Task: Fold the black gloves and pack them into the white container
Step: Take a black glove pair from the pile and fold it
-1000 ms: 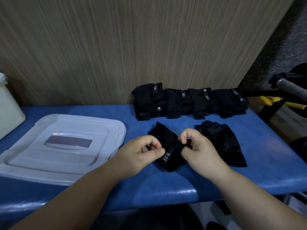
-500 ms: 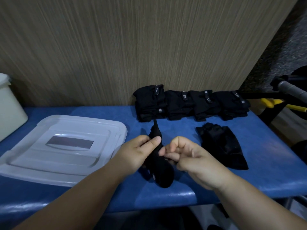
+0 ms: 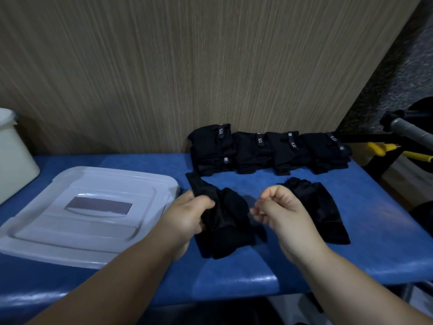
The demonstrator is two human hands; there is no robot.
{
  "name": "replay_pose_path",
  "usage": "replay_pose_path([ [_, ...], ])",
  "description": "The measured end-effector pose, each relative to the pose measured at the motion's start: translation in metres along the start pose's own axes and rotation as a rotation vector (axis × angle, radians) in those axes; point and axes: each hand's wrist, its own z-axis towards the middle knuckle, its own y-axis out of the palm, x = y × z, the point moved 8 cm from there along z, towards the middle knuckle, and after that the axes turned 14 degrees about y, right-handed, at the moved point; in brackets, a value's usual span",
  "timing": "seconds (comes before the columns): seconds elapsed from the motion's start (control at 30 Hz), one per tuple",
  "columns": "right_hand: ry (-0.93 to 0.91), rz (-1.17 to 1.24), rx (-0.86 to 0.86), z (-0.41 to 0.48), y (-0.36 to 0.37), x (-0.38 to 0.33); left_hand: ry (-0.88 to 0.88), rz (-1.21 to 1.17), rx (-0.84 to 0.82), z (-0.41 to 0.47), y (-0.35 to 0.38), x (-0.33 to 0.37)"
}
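While left hand [image 3: 187, 215] pinches crumpled black fabric glove [image 3: 228, 233], right hand [image 3: 280, 208] curled, holding nothing

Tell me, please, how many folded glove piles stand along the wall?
4, in a row against the wall: leftmost pile, second pile, third pile, rightmost pile. Gloves within each may be hidden.

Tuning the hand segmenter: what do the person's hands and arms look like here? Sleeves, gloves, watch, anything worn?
Nothing worn that shows. The left hand and right hand are bare, no gloves on them. The left forearm and right forearm are bare down to the frame's bottom edge: no sleeve, cuff, watch or wristband, and no markings.
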Motion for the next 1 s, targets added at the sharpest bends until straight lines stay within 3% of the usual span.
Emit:
replay_pose_path([
  [0.13, 0.095, -0.269, -0.031, 0.001, 0.005, 0.013, -0.021, -0.183, -0.037, -0.003, 0.009, 0.0],
  [0.27, 0.103, -0.174, -0.15, -0.005, 0.018, 0.011, -0.034, -0.224, -0.083, -0.004, 0.013, -0.004],
  [0.47, 0.035, -0.268, -0.119, -0.005, 0.018, 0.009, -0.008, -0.251, -0.255, -0.009, 0.023, 0.002],
  [0.57, -0.022, -0.308, -0.107, -0.006, 0.018, 0.007, 0.005, -0.147, -0.154, -0.005, 0.016, -0.002],
  [0.77, -0.086, -0.307, -0.091, -0.003, 0.015, 0.002, 0.0, -0.224, -0.007, 0.004, 0.007, -0.005],
  [0.9, -0.136, -0.387, -0.042, -0.002, 0.011, -0.001, 0.162, -0.002, 0.073, 0.01, -0.004, 0.005],
  [1.0, -0.189, -0.678, 0.083, 0.003, 0.002, -0.004, 0.33, 0.356, 0.119, 0.007, -0.012, 0.015],
])
